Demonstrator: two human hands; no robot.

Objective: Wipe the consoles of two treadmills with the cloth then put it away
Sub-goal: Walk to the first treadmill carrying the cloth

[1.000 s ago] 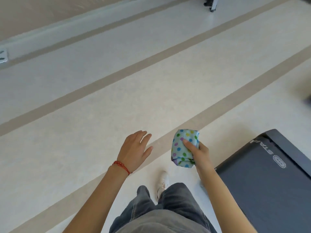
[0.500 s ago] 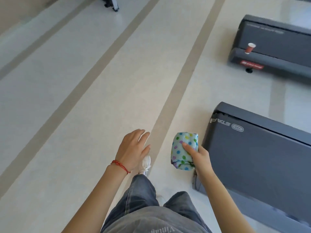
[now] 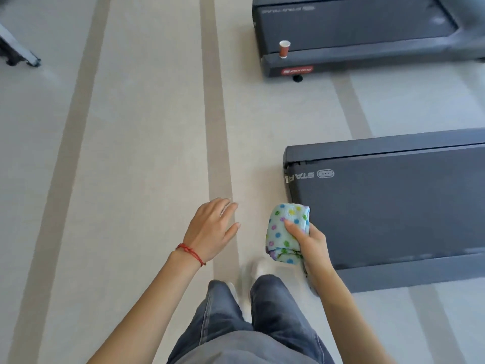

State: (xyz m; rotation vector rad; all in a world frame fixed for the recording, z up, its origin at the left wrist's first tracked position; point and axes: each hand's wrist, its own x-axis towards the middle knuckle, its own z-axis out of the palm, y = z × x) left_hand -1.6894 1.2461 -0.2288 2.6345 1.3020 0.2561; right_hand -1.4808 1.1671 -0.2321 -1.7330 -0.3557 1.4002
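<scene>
While right hand (image 3: 311, 243) grips it | cloth (image 3: 284, 233) bunched, protruding forward of fingers

A single head view looks steeply down from standing height at the floor (image 3: 131, 153), close over the person's own arms and legs. Two treadmills (image 3: 393, 206) lie to the right, the farther one somewhat blurred.
</scene>
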